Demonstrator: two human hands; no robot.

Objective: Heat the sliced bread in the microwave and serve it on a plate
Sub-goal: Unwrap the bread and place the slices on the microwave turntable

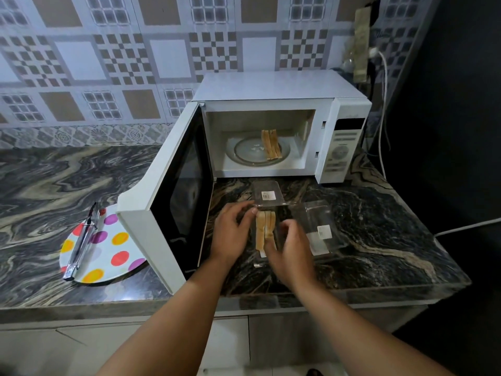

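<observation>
Some bread [271, 145] already stands in the open microwave [271, 88]; the left hand [230, 232] steadies the clear box [267, 196] while right hand [290, 253] fingers pinch more slices [264, 226]; heating and the plate [105, 256] remain.

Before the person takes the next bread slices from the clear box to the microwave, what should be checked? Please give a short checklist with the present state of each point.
1. Microwave door open: ok, it stands wide open.
2. Room on the glass turntable: ok, the bread slices inside sit on its right part and the left is bare.
3. Clear box open: ok, its lid is folded back.
4. Left hand steadying the box: ok, its thumb and fingers are at the box edge.
5. Right hand grip on the slices in the box: cannot tell, the fingers are at the slices but the contact is hidden.
6. Plate ready for serving: not ok, tongs lie on it.
</observation>
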